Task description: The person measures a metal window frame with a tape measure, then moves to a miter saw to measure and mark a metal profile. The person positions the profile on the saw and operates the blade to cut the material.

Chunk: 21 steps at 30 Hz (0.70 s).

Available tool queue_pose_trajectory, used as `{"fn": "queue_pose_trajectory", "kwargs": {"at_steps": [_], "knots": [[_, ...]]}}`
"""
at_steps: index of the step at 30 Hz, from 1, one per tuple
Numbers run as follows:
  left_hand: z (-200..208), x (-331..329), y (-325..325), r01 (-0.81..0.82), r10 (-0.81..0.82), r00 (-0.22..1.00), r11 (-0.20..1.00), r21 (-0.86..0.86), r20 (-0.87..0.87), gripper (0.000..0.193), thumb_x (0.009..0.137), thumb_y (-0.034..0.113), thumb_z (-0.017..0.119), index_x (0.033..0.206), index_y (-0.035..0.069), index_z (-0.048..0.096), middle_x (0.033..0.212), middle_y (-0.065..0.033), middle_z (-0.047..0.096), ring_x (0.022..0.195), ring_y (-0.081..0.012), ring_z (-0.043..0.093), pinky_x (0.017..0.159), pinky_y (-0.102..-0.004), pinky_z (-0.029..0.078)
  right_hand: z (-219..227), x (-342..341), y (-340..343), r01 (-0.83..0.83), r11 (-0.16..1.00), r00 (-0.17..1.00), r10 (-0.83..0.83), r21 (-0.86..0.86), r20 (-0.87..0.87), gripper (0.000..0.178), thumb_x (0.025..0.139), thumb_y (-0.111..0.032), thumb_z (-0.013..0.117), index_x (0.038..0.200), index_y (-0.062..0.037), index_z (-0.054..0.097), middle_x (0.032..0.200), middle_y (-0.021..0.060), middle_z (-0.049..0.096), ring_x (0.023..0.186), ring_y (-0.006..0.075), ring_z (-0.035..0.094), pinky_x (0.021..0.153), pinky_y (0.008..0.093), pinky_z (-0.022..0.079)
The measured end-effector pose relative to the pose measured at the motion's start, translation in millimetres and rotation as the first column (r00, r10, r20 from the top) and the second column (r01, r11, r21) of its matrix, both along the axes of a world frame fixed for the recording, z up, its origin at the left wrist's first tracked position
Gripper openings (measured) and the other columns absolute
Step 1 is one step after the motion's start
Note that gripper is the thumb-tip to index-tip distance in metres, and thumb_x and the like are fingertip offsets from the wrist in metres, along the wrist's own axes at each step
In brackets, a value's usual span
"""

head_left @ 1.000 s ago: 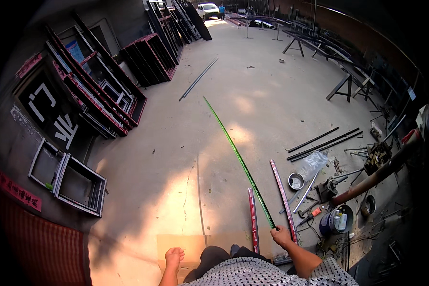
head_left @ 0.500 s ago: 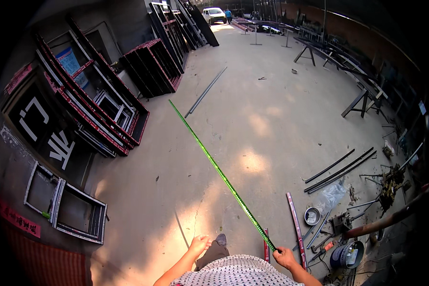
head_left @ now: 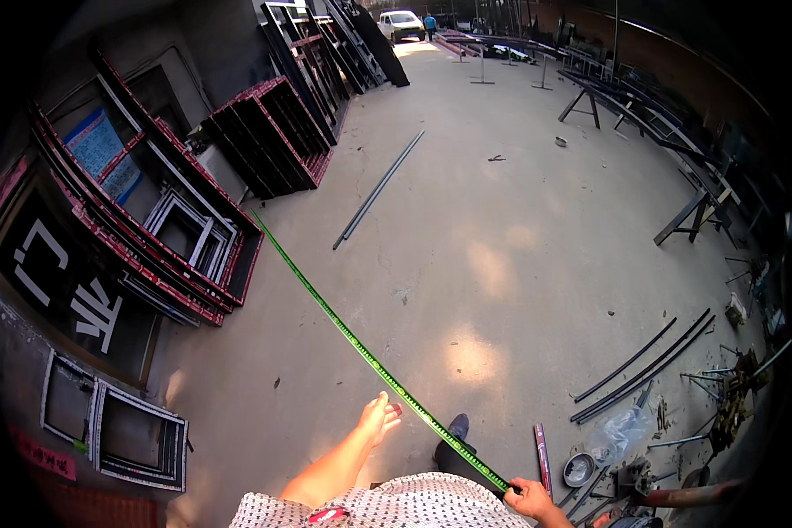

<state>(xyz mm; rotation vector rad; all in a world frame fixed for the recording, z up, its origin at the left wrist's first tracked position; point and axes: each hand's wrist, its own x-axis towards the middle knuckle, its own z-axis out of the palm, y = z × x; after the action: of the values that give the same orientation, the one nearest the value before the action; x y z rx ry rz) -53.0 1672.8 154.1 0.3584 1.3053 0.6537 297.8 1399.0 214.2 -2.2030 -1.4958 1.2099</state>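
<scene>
A long bright green tape measure (head_left: 354, 341) stretches from my right hand (head_left: 526, 499) up and to the left. Its far tip hangs beside the lower corner of the black and red frames (head_left: 248, 264) leaning on the left wall. The blade bows slightly along its length. My right hand is closed round the near end at my waist, and the case is hidden in it. Close to the blade's left side, my left hand (head_left: 378, 421) is stretched forward, fingers extended, holding nothing that I can see.
Two grey metal bars (head_left: 378, 189) lie on the concrete floor ahead. Dark strips (head_left: 642, 374), a plastic bag (head_left: 623, 433) and a small bucket (head_left: 578, 470) lie at the right. Small white-edged frames (head_left: 139, 436) rest at the left wall. Black trestles (head_left: 686, 216) stand far right.
The tape's far tip has swung left toward the leaning frames. My left hand has come forward and right, nearer the blade. The view has shifted forward, with my shoe further ahead.
</scene>
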Motion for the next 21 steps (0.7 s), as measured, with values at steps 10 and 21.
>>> {"fn": "queue_pose_trajectory", "kwargs": {"at_steps": [10,21], "knots": [[-0.6,115.4,252.7,-0.268,0.255,0.953,0.961,0.063,0.165,0.046,0.111,0.044,0.041,0.122,0.004,0.059,0.11,-0.013,0.068,0.102,-0.0297,0.067,0.095,-0.0482,0.052,13.8,160.8,233.6,-0.052,0.989,0.998,0.047,-0.139,-0.041,0.034,0.082,-0.033,0.061,0.103,-0.0104,0.074,0.086,0.0188,0.071,0.082,0.0394,0.069,0.076,0.0442,0.056],[-55.4,208.0,556.3,-0.394,0.377,0.916,0.91,0.133,0.133,0.032,0.112,0.035,0.042,0.114,0.005,0.056,0.096,-0.0084,0.062,0.086,-0.0245,0.064,0.082,-0.0414,0.058,-58.2,281.6,430.0,0.095,0.992,0.995,-0.098,-0.081,-0.029,0.034,0.085,-0.027,0.062,0.11,-0.0069,0.074,0.1,0.0217,0.072,0.096,0.0383,0.069,0.085,0.043,0.056]]}}
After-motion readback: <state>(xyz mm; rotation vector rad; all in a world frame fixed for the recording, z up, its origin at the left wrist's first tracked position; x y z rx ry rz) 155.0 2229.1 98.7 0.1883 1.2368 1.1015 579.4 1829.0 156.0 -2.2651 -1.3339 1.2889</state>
